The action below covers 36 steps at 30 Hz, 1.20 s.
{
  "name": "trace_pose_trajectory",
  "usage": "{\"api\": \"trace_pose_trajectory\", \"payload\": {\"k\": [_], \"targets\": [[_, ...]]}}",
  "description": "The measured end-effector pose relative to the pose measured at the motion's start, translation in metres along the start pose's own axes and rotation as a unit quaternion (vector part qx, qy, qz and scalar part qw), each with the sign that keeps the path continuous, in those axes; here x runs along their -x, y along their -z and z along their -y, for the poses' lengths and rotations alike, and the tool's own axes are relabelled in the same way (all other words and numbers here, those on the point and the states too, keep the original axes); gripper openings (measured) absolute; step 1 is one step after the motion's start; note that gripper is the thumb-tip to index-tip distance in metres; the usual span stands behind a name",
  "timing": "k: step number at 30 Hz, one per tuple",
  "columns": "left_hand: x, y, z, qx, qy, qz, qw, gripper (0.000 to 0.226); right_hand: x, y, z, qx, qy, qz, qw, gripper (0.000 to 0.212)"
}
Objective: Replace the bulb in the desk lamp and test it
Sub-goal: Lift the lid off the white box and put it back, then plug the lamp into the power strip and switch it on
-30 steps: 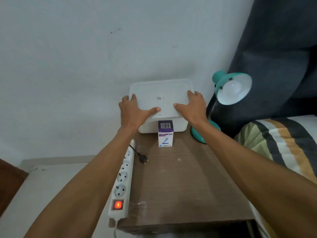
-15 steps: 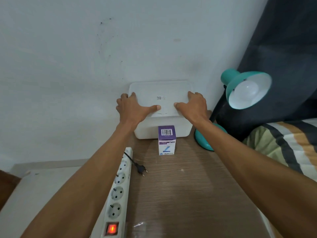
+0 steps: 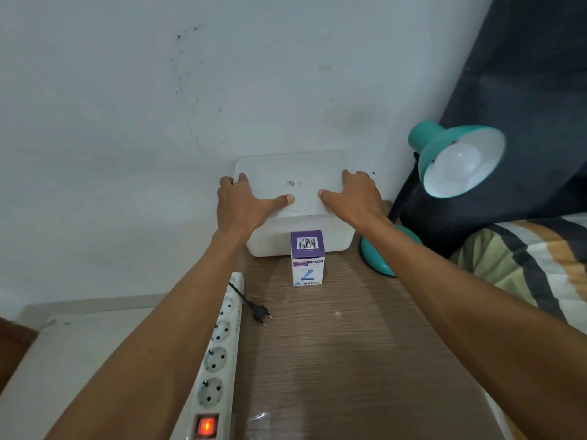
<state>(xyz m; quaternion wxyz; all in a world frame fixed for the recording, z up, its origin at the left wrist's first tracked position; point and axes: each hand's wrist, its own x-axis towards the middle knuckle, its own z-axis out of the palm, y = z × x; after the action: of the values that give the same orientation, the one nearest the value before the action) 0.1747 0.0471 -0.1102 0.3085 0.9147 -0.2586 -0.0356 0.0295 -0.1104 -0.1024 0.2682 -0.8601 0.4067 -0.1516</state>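
pressing both palms on the lid of the white box [image 3: 293,188], you look to be at the very start: opening storage before touching the bulb. your left hand [image 3: 243,206] grips the lid's left edge, fingers over the rim, thumb flat on top; your right hand [image 3: 355,198] mirrors it on the right edge. next you need an even lift. the bulb carton [image 3: 307,258] stands just in front of the box; the desk lamp [image 3: 457,160] sits right of it, old bulb [image 3: 460,163] in place, plug [image 3: 262,312] loose on the surface [image 3: 349,360].
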Motion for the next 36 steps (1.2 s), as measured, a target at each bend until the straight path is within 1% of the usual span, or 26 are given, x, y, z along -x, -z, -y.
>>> {"api": "trace_pose_trajectory", "payload": {"k": [3, 6, 9, 12, 17, 19, 21, 26, 30, 33, 36], "targets": [[-0.001, 0.001, -0.001, -0.002, 0.001, 0.010, 1.000, 0.104, -0.001, -0.001, -0.001, 0.020, 0.000, 0.005, 1.000, 0.060], [0.000, 0.005, -0.001, -0.005, 0.002, 0.035, 0.999, 0.107, 0.001, 0.000, 0.000, 0.031, -0.008, 0.020, 0.999, 0.072], [0.003, 0.012, 0.001, 0.010, -0.007, 0.059, 0.998, 0.099, 0.005, 0.004, 0.000, 0.038, -0.019, 0.027, 0.999, 0.075], [0.012, 0.020, 0.005, 0.014, -0.023, 0.064, 0.998, 0.092, 0.011, 0.009, 0.004, 0.047, -0.017, 0.011, 0.999, 0.066], [0.035, 0.037, 0.020, 0.027, -0.039, 0.064, 0.997, 0.094, 0.031, 0.018, 0.016, 0.015, 0.010, -0.033, 0.999, 0.056], [0.047, 0.044, 0.030, 0.040, -0.023, 0.065, 0.997, 0.092, 0.042, 0.019, 0.021, 0.015, 0.028, -0.047, 0.998, 0.052], [0.063, 0.051, 0.039, 0.049, -0.016, 0.064, 0.997, 0.096, 0.054, 0.017, 0.024, 0.017, 0.048, -0.052, 0.997, 0.048], [0.118, 0.052, 0.059, 0.040, -0.027, 0.064, 0.997, 0.094, 0.093, 0.006, 0.036, 0.024, 0.107, -0.080, 0.991, 0.033], [0.159, 0.037, 0.089, 0.038, -0.015, 0.065, 0.997, 0.100, 0.132, -0.018, 0.048, 0.023, 0.137, -0.036, 0.990, 0.030], [0.187, 0.025, 0.112, 0.062, -0.002, 0.099, 0.993, 0.108, 0.161, -0.045, 0.053, 0.032, 0.144, 0.008, 0.989, 0.027], [0.208, 0.015, 0.137, 0.061, -0.024, 0.152, 0.986, 0.123, 0.181, -0.073, 0.052, 0.056, 0.130, 0.073, 0.987, 0.025]]}}
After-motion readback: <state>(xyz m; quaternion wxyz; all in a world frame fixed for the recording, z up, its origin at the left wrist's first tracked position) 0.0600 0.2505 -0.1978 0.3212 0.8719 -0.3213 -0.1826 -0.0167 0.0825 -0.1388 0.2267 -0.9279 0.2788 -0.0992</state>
